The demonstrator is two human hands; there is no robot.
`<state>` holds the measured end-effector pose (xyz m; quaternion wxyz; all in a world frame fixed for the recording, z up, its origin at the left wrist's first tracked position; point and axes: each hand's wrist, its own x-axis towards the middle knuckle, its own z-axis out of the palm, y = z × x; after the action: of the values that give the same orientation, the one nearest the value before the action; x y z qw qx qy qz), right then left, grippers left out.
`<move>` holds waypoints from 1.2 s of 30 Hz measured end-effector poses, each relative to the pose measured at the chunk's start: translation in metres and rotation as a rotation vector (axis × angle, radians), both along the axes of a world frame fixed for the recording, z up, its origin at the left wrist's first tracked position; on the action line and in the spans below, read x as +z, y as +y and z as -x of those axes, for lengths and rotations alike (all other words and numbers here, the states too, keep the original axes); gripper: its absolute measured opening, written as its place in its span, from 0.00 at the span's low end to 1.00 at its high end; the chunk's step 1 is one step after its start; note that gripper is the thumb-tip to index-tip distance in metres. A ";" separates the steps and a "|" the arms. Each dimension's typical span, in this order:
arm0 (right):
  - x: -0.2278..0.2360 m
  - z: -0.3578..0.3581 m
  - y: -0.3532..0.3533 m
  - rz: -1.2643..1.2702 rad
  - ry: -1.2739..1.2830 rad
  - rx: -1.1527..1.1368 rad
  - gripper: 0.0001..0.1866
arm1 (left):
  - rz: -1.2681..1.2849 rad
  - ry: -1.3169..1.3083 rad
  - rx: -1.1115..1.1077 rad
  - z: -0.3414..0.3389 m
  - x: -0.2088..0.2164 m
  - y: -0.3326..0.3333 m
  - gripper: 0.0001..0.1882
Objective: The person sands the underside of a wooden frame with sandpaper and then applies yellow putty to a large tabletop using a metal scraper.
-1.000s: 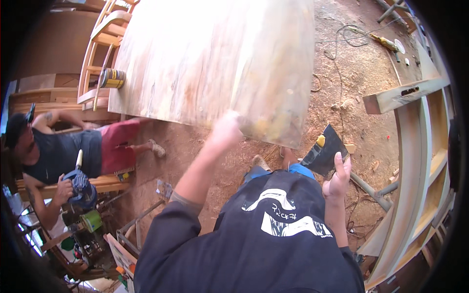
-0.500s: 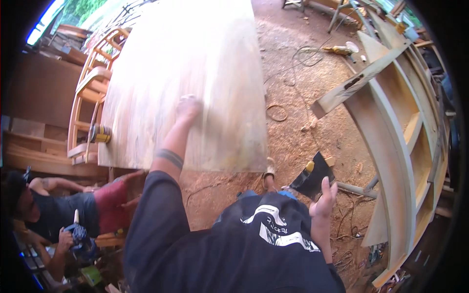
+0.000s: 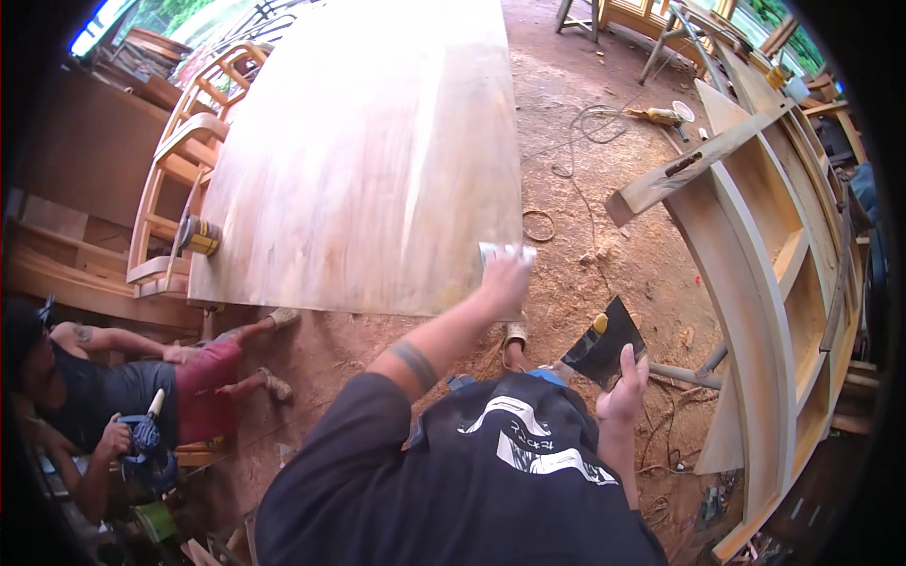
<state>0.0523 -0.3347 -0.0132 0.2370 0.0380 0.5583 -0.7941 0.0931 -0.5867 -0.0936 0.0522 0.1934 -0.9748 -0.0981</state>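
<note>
My left hand [image 3: 507,283] is closed on a pale, flat scraper [image 3: 487,251] at the right edge of the big wooden panel [image 3: 311,198]. Fingers cover much of the scraper, so its full shape is hidden. The panel's pale surface has darker streaks along the grain, and its far end is washed out by glare. Close to my body, my right hand [image 3: 621,389] grips a thin black sheet [image 3: 613,341] by its edge, thumb on top. A lump of yellow putty [image 3: 599,324] sits on that sheet.
At left a person [image 3: 123,387] sits holding a blue tool. A can [image 3: 200,234] stands beside the panel near a wooden chair frame [image 3: 170,179]. To the right lie a curved wooden frame [image 3: 755,311] with a plank [image 3: 694,165] across it, and a corded tool [image 3: 661,115].
My left hand has moved right and nearer, from the panel's middle to its right edge, bringing the scraper into sight. My right hand holds the black sheet almost still.
</note>
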 end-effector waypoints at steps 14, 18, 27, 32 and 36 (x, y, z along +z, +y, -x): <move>-0.013 -0.052 -0.058 0.243 -0.219 0.477 0.15 | -1.268 0.803 0.491 -0.207 0.133 0.076 0.23; -0.012 -0.078 -0.075 0.223 -0.184 0.507 0.15 | -1.018 0.894 0.454 -0.213 0.135 0.105 0.23; -0.001 -0.079 -0.068 0.208 -0.119 0.525 0.17 | -0.604 0.534 0.291 -0.230 0.118 0.135 0.20; -0.009 -0.061 -0.070 0.126 0.100 0.552 0.16 | -0.461 0.342 0.338 -0.224 0.157 0.106 0.23; -0.008 -0.045 -0.080 0.033 0.248 0.558 0.17 | -0.027 0.228 0.080 -0.190 0.182 0.089 0.23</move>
<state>0.0969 -0.4149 -0.0215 0.3764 -0.2179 0.5591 -0.7059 0.2831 -0.4974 0.0888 0.1640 0.2206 -0.9526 -0.1306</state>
